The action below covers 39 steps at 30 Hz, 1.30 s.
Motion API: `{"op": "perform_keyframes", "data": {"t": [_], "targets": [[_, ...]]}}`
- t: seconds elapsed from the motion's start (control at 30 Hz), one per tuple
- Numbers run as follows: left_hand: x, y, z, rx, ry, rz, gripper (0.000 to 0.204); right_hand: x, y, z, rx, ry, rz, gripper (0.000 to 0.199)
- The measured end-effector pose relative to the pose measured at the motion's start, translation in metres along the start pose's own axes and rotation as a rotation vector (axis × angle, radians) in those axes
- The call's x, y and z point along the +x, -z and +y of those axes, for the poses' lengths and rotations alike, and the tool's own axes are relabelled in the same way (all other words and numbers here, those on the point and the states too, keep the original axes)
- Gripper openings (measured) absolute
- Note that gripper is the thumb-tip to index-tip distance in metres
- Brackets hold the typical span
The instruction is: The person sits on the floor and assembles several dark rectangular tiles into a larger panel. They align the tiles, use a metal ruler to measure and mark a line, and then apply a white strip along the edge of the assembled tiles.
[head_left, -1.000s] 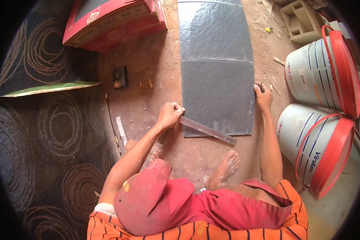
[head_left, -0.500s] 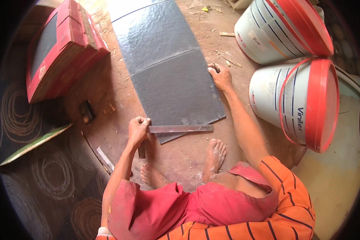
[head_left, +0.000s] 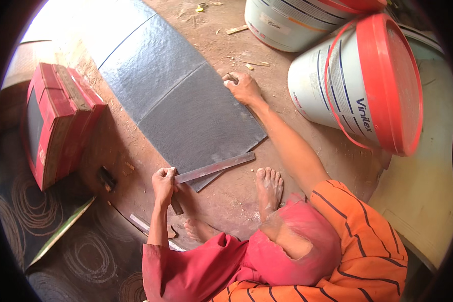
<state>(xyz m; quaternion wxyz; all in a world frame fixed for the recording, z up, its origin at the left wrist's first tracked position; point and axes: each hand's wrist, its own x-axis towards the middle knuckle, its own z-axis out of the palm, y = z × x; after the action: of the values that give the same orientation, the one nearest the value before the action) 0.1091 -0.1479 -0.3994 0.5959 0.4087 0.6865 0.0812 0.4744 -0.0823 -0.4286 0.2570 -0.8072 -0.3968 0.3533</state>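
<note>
A long dark grey sheet (head_left: 186, 121) lies on the ground before me, with lines running across its width. My left hand (head_left: 163, 180) is closed at its near left corner, gripping a metal square. The long blade of the metal square (head_left: 216, 167) lies slanting over the sheet's near end, and its short dark arm points down below the hand. Another dark piece (head_left: 205, 184) shows from under that end. My right hand (head_left: 244, 89) rests at the sheet's right edge, fingers curled around something small and dark that I cannot make out.
Two pale buckets with red lids, one nearer (head_left: 332, 75) and one farther (head_left: 287, 22), lie tilted on the right. A red box (head_left: 60, 126) stands at left, near a small black object (head_left: 106, 178). A green-edged strip (head_left: 63, 229) lies on the dark patterned mat (head_left: 88, 259). My bare feet are close to the sheet.
The view has swung, so the sheet, box and buckets sit at a different slant. Both hands keep nearly the same places at the sheet, the left still on the square.
</note>
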Motion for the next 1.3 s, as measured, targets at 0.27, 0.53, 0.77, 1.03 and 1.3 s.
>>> {"op": "perform_keyframes", "data": {"t": [0.27,0.53,0.77,1.03,1.3], "targets": [[0.000,-0.004,-0.002,-0.003,-0.007,0.009,0.021,-0.003,0.003,-0.001,-0.004,-0.025,0.005,0.025],[0.000,-0.002,-0.008,-0.003,-0.026,0.019,0.023,0.000,-0.003,0.005,-0.002,0.093,0.011,0.024],[-0.001,-0.002,-0.003,0.019,-0.022,0.066,0.022,0.007,-0.005,0.020,0.014,0.122,0.015,0.025],[-0.024,-0.004,-0.030,-0.002,0.125,-0.119,0.017,0.004,-0.008,0.014,-0.003,0.128,0.015,0.025],[-0.043,-0.011,-0.024,0.233,0.166,-0.210,0.025,0.006,-0.011,0.019,0.060,0.135,0.002,0.023]]}}
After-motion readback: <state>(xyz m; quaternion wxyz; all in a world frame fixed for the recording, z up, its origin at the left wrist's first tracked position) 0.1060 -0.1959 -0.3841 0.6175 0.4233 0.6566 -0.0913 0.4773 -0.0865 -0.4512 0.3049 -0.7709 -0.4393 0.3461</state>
